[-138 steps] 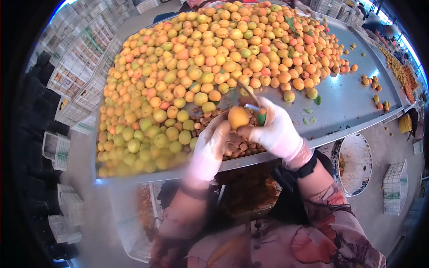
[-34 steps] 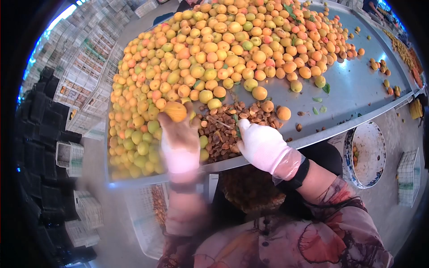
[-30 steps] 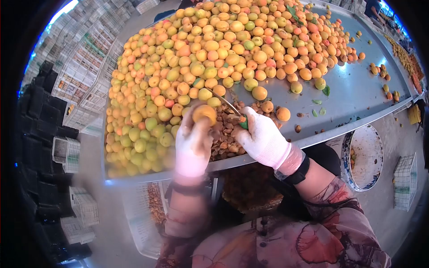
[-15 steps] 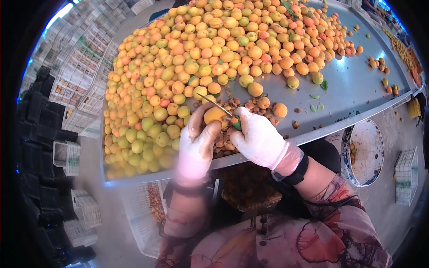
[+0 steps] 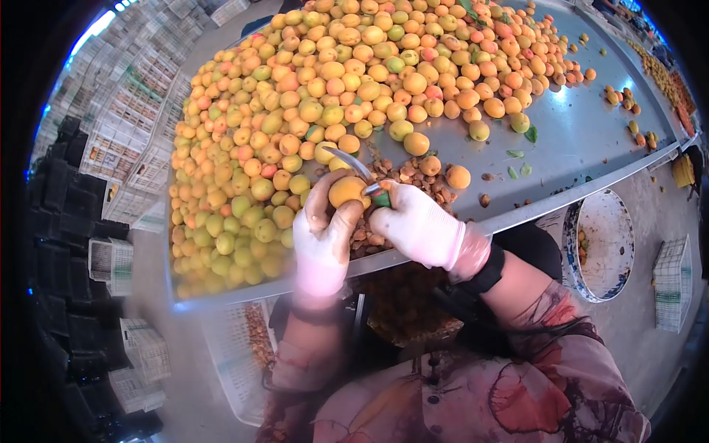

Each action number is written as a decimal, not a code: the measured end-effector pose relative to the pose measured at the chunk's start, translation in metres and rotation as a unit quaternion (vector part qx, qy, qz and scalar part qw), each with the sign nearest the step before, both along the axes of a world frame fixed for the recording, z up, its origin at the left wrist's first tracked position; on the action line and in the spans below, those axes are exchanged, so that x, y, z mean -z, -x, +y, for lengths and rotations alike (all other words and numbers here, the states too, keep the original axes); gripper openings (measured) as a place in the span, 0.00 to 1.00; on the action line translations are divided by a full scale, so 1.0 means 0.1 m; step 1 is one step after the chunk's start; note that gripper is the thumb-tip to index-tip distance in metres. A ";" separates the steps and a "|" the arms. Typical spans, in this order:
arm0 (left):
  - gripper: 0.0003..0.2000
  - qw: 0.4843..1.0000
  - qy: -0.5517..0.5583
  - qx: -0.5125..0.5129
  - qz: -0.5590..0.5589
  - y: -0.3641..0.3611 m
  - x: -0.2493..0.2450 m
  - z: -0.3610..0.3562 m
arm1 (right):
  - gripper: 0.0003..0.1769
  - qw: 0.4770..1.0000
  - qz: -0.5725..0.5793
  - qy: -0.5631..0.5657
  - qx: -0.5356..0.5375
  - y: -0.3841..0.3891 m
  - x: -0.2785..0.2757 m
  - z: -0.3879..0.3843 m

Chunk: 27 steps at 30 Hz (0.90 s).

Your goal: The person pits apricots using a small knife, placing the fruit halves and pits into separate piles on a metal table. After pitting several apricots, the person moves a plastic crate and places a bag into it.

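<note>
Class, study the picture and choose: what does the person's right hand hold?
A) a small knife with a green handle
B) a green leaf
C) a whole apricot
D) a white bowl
A: the right hand grips a small knife, its blade set against the apricot that the left hand holds.

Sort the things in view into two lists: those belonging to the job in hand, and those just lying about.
In the job: left hand holding an apricot; right hand holding a knife; heap of pits; apricot pile.
Lying about: leaves; bowl on the floor; stacked crates.
</note>
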<state>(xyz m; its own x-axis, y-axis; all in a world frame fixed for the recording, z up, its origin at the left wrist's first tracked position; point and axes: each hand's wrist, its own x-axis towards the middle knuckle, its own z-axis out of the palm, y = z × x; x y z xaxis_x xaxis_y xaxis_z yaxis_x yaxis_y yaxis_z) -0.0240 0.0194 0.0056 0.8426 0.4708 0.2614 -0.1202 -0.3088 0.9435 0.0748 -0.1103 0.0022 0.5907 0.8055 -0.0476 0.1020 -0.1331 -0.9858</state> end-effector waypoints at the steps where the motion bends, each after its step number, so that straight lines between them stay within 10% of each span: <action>1: 0.19 1.000 -0.026 0.005 -0.003 0.00 0.01 0.03 | 0.11 0.993 0.110 -0.007 -0.050 -0.05 -0.02 -0.03; 5: 0.20 0.998 0.019 0.051 -0.034 -0.03 -0.05 0.00 | 0.10 0.832 0.530 -0.063 -0.151 -0.15 -0.09 -0.19; 7: 0.21 0.992 -0.110 -0.022 -0.058 -0.06 -0.04 -0.10 | 0.08 0.838 0.517 -0.062 -0.162 -0.15 -0.15 -0.20; 10: 0.21 0.995 -0.080 0.001 -0.059 -0.05 0.08 -0.03 | 0.10 0.959 0.234 -0.159 0.015 -0.01 -0.21 -0.14; 17: 0.16 0.971 -0.233 -0.045 -0.032 -0.12 0.25 -0.10 | 0.14 0.942 -0.240 -0.136 0.193 -0.02 0.09 0.15; 20: 0.16 0.935 -0.340 -0.097 -0.030 -0.13 0.27 -0.15 | 0.15 0.947 -0.202 -0.131 0.214 0.06 0.11 0.20; 27: 0.12 0.982 -0.150 -0.099 0.059 -0.09 0.22 -0.19 | 0.18 0.937 -0.268 -0.089 0.206 0.09 0.14 0.25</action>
